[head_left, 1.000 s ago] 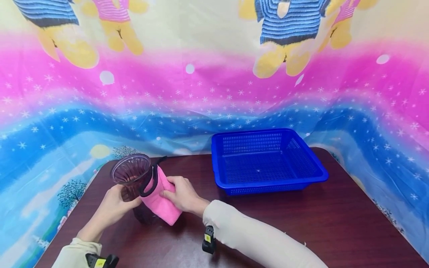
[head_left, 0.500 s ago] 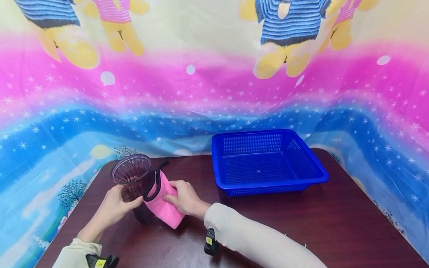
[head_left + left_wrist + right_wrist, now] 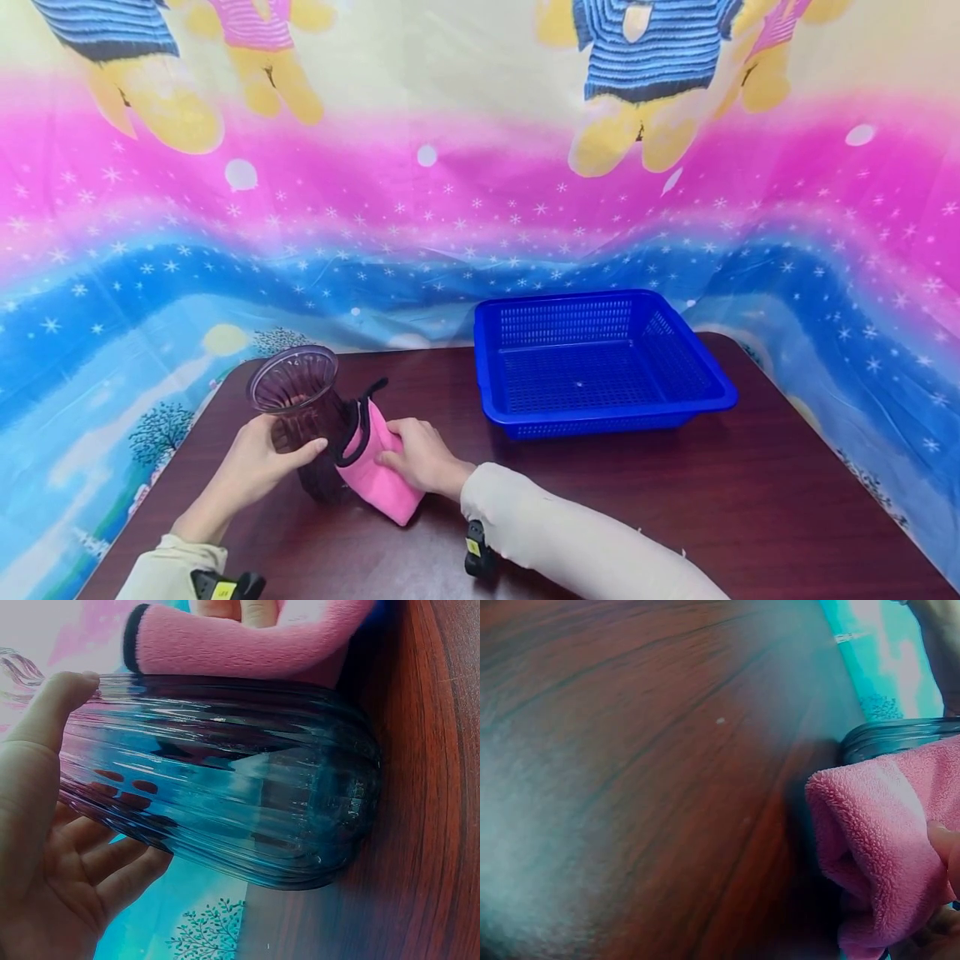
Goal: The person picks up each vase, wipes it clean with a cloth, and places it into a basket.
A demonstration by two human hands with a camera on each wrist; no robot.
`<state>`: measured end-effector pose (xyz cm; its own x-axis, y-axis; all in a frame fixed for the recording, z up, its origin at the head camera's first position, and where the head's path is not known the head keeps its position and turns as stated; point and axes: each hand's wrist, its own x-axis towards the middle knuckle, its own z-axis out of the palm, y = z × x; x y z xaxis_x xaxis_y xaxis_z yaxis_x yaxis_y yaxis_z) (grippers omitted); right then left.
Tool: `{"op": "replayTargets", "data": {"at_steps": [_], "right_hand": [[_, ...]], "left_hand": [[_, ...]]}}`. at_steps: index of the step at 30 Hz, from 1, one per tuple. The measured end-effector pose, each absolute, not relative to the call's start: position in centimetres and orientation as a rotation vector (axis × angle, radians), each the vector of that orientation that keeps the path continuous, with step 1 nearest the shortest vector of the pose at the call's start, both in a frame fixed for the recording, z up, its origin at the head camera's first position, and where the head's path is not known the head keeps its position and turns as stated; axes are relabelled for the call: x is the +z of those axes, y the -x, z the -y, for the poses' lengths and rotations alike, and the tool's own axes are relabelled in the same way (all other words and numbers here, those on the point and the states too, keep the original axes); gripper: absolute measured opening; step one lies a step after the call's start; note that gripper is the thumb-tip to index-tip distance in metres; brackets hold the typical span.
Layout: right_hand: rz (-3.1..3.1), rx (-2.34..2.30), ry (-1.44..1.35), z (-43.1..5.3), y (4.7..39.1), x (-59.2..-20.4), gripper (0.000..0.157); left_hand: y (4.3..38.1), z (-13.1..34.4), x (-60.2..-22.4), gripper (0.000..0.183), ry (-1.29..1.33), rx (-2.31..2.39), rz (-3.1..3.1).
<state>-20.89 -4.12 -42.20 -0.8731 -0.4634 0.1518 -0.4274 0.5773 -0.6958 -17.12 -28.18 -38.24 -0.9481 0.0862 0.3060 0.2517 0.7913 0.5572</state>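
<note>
A purple, ribbed glass vase (image 3: pixel 297 385) with a flared rim stands at the table's left side. My left hand (image 3: pixel 258 458) grips it below the rim, thumb on the near side; through the glass in the left wrist view the fingers (image 3: pixel 124 870) show behind. My right hand (image 3: pixel 423 457) pinches a folded pink cloth (image 3: pixel 381 482) with black edging, thumb on top and fingers partly hidden. The cloth lies along the vase's right side, its lower corner hanging near the tabletop. In the right wrist view, the plush cloth (image 3: pixel 877 840) covers part of the vase's base (image 3: pixel 889 739).
A blue perforated plastic basket (image 3: pixel 577 379) stands at the back right of the dark wooden table (image 3: pixel 675 492). A printed curtain (image 3: pixel 420 208) hangs behind the table and around its sides. Black wrist cameras (image 3: pixel 476 550) are strapped to both sleeves.
My right hand has drawn the pink cloth down and slightly right along the vase, uncovering more of its side. The left hand and vase stay in place.
</note>
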Motion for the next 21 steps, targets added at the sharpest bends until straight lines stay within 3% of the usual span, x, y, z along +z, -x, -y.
{"op": "replayTargets", "data": {"at_steps": [21], "right_hand": [[-2.751, -1.13, 0.783, 4.0, 21.1, -43.6, 0.012]], "left_hand": [[17.3, 28.2, -38.2, 0.046, 0.282, -0.9, 2.708]]}}
